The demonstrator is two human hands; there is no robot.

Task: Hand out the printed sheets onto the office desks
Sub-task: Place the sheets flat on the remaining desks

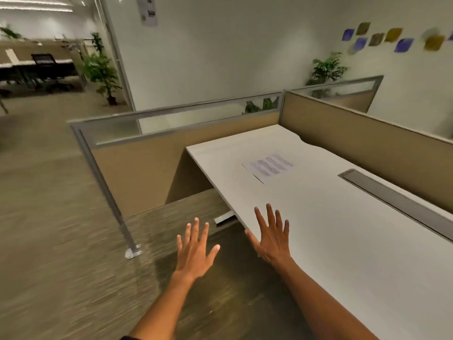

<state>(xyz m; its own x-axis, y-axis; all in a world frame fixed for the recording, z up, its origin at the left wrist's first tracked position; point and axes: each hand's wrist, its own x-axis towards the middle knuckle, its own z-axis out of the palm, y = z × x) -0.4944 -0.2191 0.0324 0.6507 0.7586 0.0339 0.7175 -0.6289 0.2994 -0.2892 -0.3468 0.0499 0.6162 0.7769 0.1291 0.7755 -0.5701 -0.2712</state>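
1. L hand [195, 249] – fingers straight and spread wide, palm down, holding nothing. It's out over the carpet [61, 241], just left of the desk's near edge, not touching the desk.
2. R hand [272, 238] – also flat w/ fingers fanned out, nothing in it. It sits over the near-left edge of the white desk [343, 241]; can't tell if the palm is actually resting on the top or just above it.
3. Printed sheet [270, 165] lies flat on the desk top, toward the far end, well apart from both hands. Text lines show as blurred dark rows – not readable. Sheet is almost the same white as the desk, so its edges are hard to pick out.
4. Grey cable tray cover [392, 195] runs along the desk's right side, near the tan partition [367, 136].
5. Another tan partition w/ a frosted glass strip and metal frame [171, 119] closes off the desk's far end; its post foot [133, 251] stands on the carpet left of the L hand.
6. Bkgd: potted plant [103, 72] at left, second plant [327, 67] behind the partitions, coloured squares [392, 38] on the wall, a black chair [44, 60] at far desks. Whole view is motion-blurred.
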